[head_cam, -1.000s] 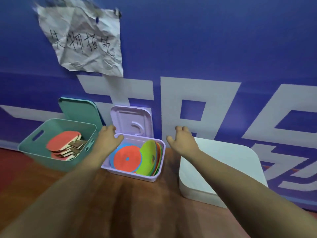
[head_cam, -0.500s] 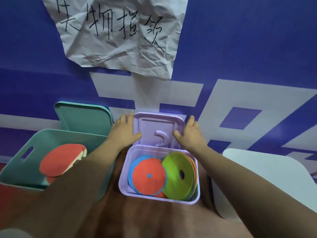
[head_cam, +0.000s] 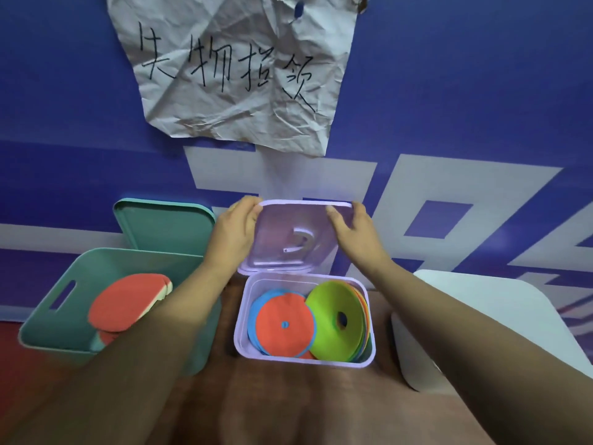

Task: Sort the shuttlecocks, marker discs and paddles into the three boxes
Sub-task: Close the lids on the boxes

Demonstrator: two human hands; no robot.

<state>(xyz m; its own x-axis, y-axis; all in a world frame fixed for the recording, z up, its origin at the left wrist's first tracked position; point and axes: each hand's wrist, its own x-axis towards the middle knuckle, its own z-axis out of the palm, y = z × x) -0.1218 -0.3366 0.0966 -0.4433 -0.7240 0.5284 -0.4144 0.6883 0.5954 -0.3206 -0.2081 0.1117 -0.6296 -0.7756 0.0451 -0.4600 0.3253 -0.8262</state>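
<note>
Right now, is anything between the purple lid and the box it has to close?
Nothing visible lies between them. The left hand and right hand grip the lid just behind the purple box. The green disc leans tilted inside and may reach the rim.

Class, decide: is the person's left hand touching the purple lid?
Touching. The head view shows the left hand gripping the upper left edge of the purple lid.

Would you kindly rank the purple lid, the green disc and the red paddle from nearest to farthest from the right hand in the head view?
1. The purple lid: the right hand grips its right edge.
2. The green disc: just below that hand, in the purple box.
3. The red paddle: far to the left, in the teal box.
</note>
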